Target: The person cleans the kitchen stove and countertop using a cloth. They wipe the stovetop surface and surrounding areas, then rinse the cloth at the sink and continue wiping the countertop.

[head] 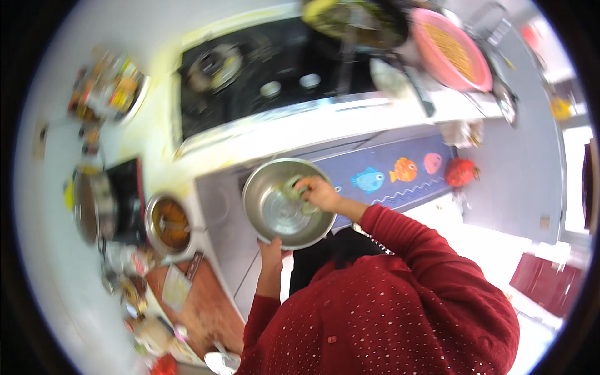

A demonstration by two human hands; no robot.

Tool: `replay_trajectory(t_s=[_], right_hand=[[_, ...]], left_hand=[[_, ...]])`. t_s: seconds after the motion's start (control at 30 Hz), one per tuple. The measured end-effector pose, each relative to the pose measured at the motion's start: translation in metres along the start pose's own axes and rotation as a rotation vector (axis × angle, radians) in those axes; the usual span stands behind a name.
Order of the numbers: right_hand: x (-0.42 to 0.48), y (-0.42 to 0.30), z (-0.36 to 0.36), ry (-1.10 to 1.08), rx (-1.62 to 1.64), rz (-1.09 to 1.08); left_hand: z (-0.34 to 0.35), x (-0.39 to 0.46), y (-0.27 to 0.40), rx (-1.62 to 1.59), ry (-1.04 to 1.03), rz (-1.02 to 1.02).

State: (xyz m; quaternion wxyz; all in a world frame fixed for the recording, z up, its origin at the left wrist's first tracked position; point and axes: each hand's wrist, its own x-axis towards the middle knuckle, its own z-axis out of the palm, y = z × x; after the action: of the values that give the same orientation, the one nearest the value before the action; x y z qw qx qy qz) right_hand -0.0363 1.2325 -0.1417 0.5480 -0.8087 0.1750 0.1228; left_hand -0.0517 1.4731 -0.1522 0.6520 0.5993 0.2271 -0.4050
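Observation:
A stainless steel bowl (255,201) is held in front of my body, above the kitchen floor. My left hand (272,253) grips its near-left rim from outside. Over the bowl's right side reaches my right hand (321,193), its fingers closed on pale green pieces (291,186) that look like sliced vegetable; blur hides exactly what they are. Another pale green piece (309,208) shows just below that hand, inside the bowl. The rest of the bowl's bottom shows bare metal.
Ahead, a black gas hob (286,61) carries a wok (356,23), with a pink basin (485,77) of yellowish food to its right. Leftward are a pot (96,206), a metal bowl (150,220) of orange-brown food and a cutting board (211,304) with a cleaver (176,287).

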Motion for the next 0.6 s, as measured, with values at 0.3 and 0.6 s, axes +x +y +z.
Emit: replay_trajectory(t_s=[0.3,0.6], right_hand=[[-0.194,0.102,-0.187,0.333,-0.063,-0.025],[-0.347,0.141,-0.413,0.759,-0.193,-0.063]], left_hand=[[0.233,-0.039,-0.066,0.294,-0.224,-0.139],[0.515,-0.115,-0.076,0.405,-0.542,-0.231]])
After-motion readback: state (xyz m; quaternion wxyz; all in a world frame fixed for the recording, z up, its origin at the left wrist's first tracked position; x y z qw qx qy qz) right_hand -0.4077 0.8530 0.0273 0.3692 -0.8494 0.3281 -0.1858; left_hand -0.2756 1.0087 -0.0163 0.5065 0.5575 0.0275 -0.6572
